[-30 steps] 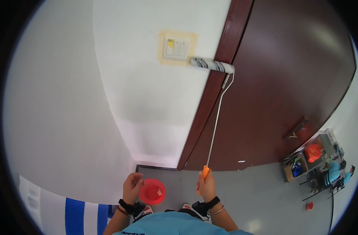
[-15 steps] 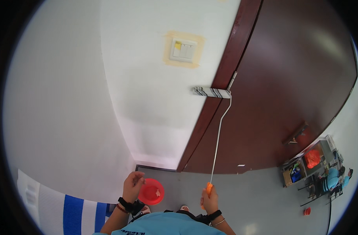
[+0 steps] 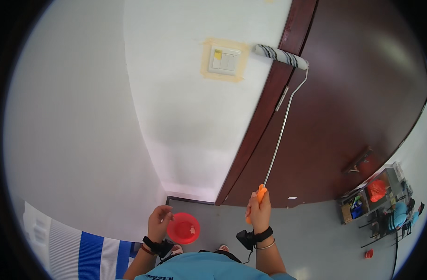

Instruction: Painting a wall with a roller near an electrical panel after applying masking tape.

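A long paint roller (image 3: 282, 123) is gripped by its orange handle in my right hand (image 3: 259, 212), which is closed round it. Its thin metal rod slants up and away, ending in a white sleeve with dark stripes (image 3: 281, 57). In the picture that sleeve overlaps the dark red door frame (image 3: 258, 112) and a little of the white wall; whether it touches them I cannot tell. My left hand (image 3: 160, 223) holds nothing that shows, its fingers loosely curled and partly apart. Beside it, a red plastic basin (image 3: 183, 228) stands on the floor with a small pale scrap inside.
A white switch plate (image 3: 224, 60), ringed by yellowish tape, is on the wall left of the roller. The brown door (image 3: 353, 93) fills the right. Blue-and-white striped fabric (image 3: 90, 256) lies lower left. Far right, a person in light blue (image 3: 400, 214) is near a shelf (image 3: 386, 177).
My right hand has risen and moved slightly right with the paint roller. The roller's sleeve has gone up along the door frame and now tilts. My left hand has barely moved.
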Available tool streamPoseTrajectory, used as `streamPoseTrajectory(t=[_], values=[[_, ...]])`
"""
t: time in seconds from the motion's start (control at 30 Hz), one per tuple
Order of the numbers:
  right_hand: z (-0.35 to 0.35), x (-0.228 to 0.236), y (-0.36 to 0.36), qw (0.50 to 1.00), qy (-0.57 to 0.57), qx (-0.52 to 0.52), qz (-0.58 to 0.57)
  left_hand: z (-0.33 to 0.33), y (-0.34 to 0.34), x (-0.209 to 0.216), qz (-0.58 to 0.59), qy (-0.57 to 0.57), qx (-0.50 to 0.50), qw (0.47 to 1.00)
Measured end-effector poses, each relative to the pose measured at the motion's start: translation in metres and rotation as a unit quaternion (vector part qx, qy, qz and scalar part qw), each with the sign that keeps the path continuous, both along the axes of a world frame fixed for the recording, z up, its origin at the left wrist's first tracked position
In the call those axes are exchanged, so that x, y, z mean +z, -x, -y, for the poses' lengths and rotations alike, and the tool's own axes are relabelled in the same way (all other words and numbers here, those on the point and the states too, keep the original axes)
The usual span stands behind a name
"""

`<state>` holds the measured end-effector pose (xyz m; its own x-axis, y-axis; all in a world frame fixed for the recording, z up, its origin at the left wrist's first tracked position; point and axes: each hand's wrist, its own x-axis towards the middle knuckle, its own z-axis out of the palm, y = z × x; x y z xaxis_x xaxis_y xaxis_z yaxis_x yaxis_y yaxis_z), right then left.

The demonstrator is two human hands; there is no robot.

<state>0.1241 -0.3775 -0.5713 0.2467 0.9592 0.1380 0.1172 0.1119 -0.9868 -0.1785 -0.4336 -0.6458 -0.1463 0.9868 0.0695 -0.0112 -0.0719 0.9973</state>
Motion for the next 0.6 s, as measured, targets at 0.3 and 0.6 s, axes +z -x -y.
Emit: streamPoseTrajectory(t=[0.3, 0.6], values=[[0.000, -0.007, 0.007, 1.000, 0.006, 0.011, -0.009, 0.000, 0.002, 0.002, 0.006, 0.014, 0.008, 1.000], [-0.001, 0.000, 0.017, 0.999, 0.018, 0.032, -0.014, -0.009, 0.001, 0.000, 0.016, 0.018, -0.012, 1.000]])
